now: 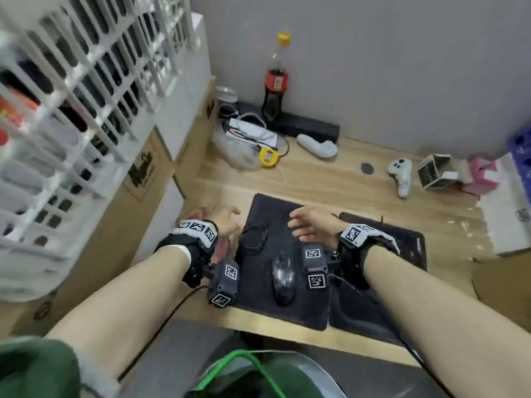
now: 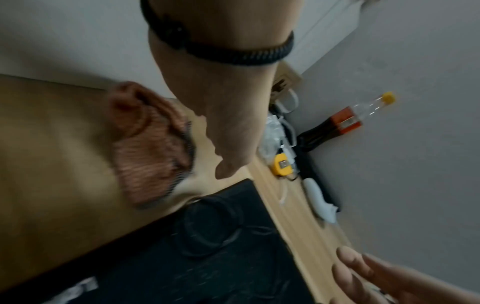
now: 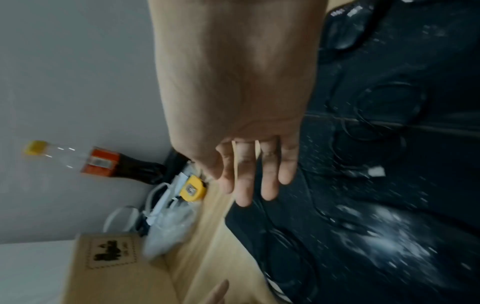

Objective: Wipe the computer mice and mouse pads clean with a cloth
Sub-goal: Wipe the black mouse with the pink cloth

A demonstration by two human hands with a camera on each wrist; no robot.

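A dusty black mouse (image 1: 284,278) sits on the left black mouse pad (image 1: 275,208), with its coiled cable (image 1: 253,237) lying ahead of it. A second black pad (image 1: 402,254) lies to the right, partly under my right forearm. A reddish-brown ribbed cloth (image 2: 150,144) is bunched on the desk just left of the pad, beside my left wrist. My left hand (image 1: 222,218) hovers by the pad's left edge, fingers spread and holding nothing. My right hand (image 1: 309,222) is over the left pad, its fingers (image 3: 259,174) straight and empty. White specks cover the mouse (image 3: 389,236) and pad.
A cola bottle (image 1: 275,81), a plastic bag with cables, a yellow tape measure (image 1: 268,156) and a white handle (image 1: 316,146) crowd the back of the desk. A white controller (image 1: 400,170) lies at the right. Cardboard boxes (image 1: 143,179) and a white rack (image 1: 71,96) wall the left side.
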